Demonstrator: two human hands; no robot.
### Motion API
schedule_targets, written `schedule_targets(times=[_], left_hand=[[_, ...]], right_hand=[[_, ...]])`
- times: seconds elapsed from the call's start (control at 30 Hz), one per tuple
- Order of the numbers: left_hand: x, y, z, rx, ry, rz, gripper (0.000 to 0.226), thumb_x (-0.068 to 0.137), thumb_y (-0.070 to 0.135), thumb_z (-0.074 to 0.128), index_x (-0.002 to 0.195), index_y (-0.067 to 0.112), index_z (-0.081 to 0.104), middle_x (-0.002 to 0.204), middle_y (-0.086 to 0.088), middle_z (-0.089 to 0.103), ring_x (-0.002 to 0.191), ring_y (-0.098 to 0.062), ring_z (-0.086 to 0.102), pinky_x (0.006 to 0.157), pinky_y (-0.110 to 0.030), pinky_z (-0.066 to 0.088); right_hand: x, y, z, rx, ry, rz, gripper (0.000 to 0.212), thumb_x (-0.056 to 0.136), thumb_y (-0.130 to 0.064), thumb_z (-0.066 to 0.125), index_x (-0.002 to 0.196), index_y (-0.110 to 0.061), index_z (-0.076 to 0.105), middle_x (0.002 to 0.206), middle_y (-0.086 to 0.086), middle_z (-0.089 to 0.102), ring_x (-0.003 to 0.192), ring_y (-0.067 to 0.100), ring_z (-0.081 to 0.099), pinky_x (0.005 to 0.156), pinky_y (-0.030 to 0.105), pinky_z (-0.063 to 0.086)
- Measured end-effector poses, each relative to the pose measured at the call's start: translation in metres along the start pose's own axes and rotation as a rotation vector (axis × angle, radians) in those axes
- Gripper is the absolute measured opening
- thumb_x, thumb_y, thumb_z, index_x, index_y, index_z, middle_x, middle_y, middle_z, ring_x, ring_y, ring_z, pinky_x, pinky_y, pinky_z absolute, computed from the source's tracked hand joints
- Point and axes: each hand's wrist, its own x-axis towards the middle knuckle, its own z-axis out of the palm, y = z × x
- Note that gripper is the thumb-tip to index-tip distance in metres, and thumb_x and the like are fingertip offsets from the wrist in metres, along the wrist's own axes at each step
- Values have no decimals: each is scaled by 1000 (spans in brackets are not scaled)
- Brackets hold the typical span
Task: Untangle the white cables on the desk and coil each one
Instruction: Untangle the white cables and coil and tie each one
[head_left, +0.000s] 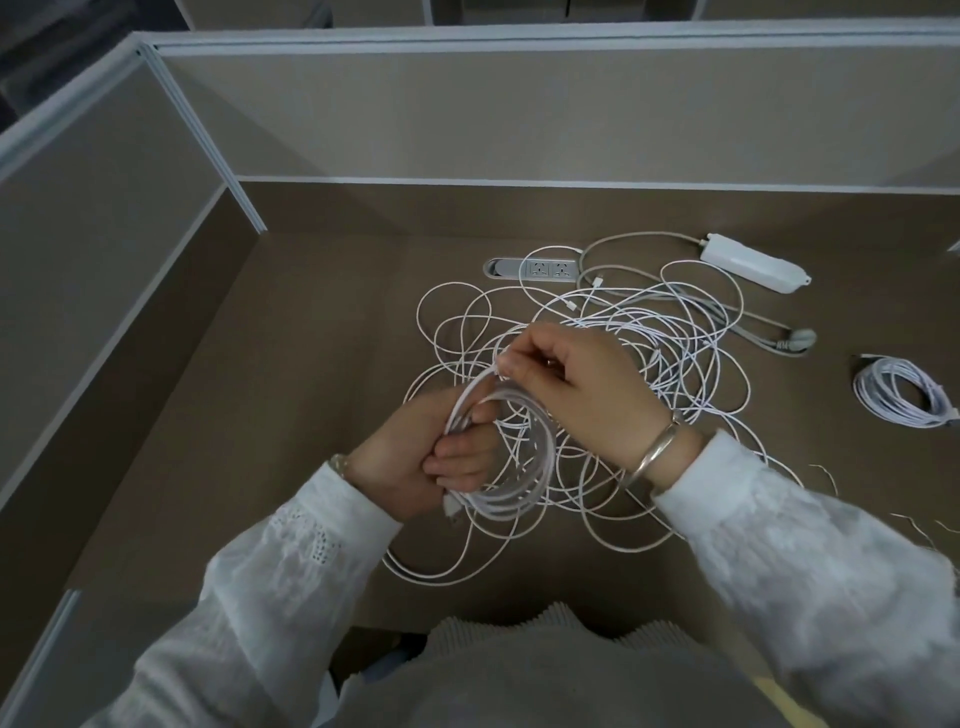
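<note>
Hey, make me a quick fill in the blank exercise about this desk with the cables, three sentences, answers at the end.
1. The left hand grips a ____ of white cable.
2. The right hand pinches the cable's ____ above the coil.
3. A finished coil lies at the desk's ____ edge.

Missing words: coil; end; right

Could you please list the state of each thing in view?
Left hand: grips the coil in progress.
Right hand: pinches that cable's end.
Tangled cables: loose on the desk.
Finished coil: set aside.
Power strip: lying flat.
</note>
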Motion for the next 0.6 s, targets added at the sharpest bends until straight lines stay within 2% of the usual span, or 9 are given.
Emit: schedule_targets(times=[0.07,0.17,0.23,0.33,0.4,0.47,0.53,0.6], left_hand=[[1,-1,-3,-43,-68,-35,44,98,35,31,61,19,47,37,9,22,28,-3,16,33,-18,13],[1,1,-6,-100,-81,-69,48,99,43,32,59,19,45,37,9,22,28,-4,15,32,-18,15],[-2,6,-14,-136,-121,-60,45,96,45,40,60,19,47,40,9,21,31,-6,14,33,-18,15],[-10,15,-37,-233,-196,-4,39,94,39,55,62,18,47,45,8,22,33,-7,19,35,-19,17],[-16,23,-57,-361,-259,42,42,101,38,44,67,14,49,47,7,24,37,-9,24,39,-22,22],[-24,32,-75,-488,-264,107,48,104,39,30,73,9,50,51,6,24,42,-12,28,45,-25,25],[-35,40,-91,-532,-209,187,54,105,39,23,77,4,51,53,2,27,46,-13,31,50,-27,27],[-44,48,-105,-562,-170,232,59,105,41,20,78,1,53,56,-2,33,48,-16,34,52,-29,29]], right_hand=[[0,7,1,8,-4,29,17,89,-30,64,83,-15,67,69,-4,67,65,9,56,58,12,38],[1,19,-2,122,1,114,16,83,-30,70,82,-16,63,61,-5,63,51,6,50,52,15,37],[0,32,-5,209,2,157,16,81,-25,72,80,-13,61,55,-6,57,47,3,43,50,15,35],[-4,58,-10,286,1,219,11,84,-18,70,79,-14,60,55,-4,56,47,4,45,50,14,37],[-10,75,-14,311,-6,273,10,85,-15,68,80,-15,59,59,0,60,44,1,46,47,12,37],[-18,92,-19,282,-38,310,9,85,-15,68,81,-14,60,65,4,65,42,4,47,45,16,39],[-26,105,-22,182,-84,298,8,83,-18,69,80,-16,62,67,0,68,48,7,55,51,25,46],[-34,111,-22,53,-119,255,8,81,-22,72,78,-22,64,67,-6,68,58,5,61,64,29,50]])
